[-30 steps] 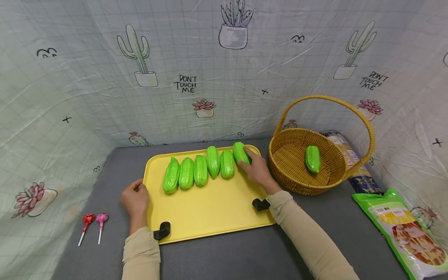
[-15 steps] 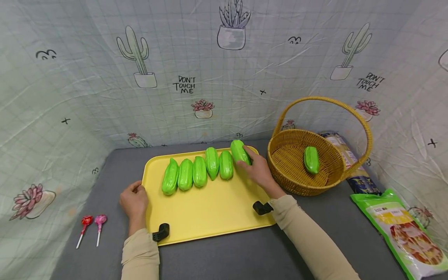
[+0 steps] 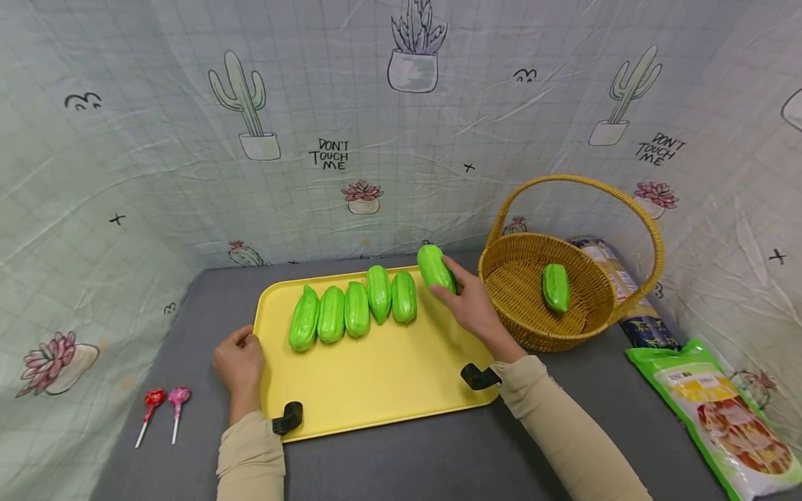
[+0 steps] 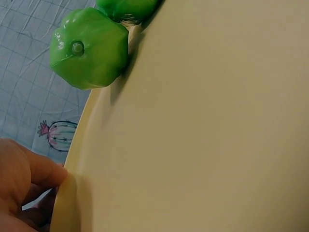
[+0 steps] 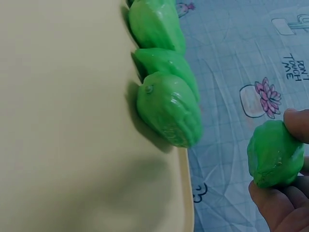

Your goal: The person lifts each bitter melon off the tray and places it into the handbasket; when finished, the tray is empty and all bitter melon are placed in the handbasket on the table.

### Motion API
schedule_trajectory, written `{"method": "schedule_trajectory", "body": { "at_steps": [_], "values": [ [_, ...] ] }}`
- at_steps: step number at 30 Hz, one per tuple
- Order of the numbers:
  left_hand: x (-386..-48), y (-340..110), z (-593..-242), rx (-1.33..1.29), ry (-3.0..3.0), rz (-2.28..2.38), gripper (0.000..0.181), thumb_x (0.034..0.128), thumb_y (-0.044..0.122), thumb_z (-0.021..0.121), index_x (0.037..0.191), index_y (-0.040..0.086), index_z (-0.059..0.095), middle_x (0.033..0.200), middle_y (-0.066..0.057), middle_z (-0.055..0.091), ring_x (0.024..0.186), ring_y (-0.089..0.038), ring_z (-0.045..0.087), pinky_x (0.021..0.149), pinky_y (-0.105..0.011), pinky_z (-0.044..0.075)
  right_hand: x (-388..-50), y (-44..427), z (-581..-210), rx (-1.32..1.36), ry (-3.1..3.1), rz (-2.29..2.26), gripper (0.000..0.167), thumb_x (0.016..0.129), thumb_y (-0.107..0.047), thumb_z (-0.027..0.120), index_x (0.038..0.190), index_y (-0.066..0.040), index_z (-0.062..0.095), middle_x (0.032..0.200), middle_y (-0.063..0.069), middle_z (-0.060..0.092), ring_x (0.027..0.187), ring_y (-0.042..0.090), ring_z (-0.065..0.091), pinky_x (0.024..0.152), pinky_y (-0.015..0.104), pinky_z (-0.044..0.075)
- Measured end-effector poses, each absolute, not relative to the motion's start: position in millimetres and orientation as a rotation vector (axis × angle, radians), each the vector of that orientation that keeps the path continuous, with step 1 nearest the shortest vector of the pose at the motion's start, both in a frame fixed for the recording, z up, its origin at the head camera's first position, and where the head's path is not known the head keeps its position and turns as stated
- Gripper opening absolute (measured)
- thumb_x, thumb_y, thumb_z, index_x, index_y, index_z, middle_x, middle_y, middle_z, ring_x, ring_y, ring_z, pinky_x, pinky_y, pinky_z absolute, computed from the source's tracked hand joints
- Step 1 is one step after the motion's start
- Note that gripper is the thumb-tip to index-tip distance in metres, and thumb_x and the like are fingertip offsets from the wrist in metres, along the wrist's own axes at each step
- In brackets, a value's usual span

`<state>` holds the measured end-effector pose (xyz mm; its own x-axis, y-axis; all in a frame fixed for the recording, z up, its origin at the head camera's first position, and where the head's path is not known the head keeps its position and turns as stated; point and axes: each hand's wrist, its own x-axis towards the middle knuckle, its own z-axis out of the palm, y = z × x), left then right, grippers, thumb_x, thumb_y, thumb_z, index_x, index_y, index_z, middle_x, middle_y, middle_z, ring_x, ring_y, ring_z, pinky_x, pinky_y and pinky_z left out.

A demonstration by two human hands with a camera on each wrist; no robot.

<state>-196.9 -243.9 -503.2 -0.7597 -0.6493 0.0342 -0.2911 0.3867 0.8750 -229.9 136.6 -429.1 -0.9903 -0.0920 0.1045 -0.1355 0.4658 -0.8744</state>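
The right hand has a gourd pinched between thumb and fingers, up by the far right corner of the yellow tray, near the row of five gourds there but apart from them. The left hand grips the tray's left rim. Another gourd lies in the basket, just right of the tray. I see a long packet beyond the basket, partly hidden by it, and over on the left a red lollipop beside a pink lollipop

Grey table, yellow tray, wicker basket, two lollipops, patterned packet, green-edged bag
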Motion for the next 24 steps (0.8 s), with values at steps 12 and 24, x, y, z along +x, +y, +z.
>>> {"method": "schedule_trajectory", "body": {
  "at_steps": [12, 24],
  "values": [
    [-197, -243, -505, 0.809, -2.274, -1.316, 0.037, 0.1012, 0.008, 0.046, 0.126, -0.005, 0.069, 0.121, -0.030, 0.068, 0.112, -0.044, 0.061, 0.093, -0.051, 0.046, -224, 150, -421, 0.250, -2.582, 1.623, 0.069, 0.101, -0.022, 0.064, 0.161, -0.011, 0.031, 0.160, 0.024, 0.040, 0.136, 0.040, 0.055, 0.099, 0.052, 0.054],
    [-198, -244, -501, 0.816, -2.280, -1.318, 0.037, 0.1014, 0.008, 0.045, 0.127, -0.004, 0.069, 0.122, -0.029, 0.069, 0.113, -0.043, 0.061, 0.092, -0.049, 0.046, -217, 164, -417, 0.244, -2.541, 1.631, 0.067, 0.102, -0.020, 0.062, 0.161, -0.010, 0.032, 0.160, 0.024, 0.039, 0.136, 0.041, 0.054, 0.101, 0.054, 0.053]
  ]
}}
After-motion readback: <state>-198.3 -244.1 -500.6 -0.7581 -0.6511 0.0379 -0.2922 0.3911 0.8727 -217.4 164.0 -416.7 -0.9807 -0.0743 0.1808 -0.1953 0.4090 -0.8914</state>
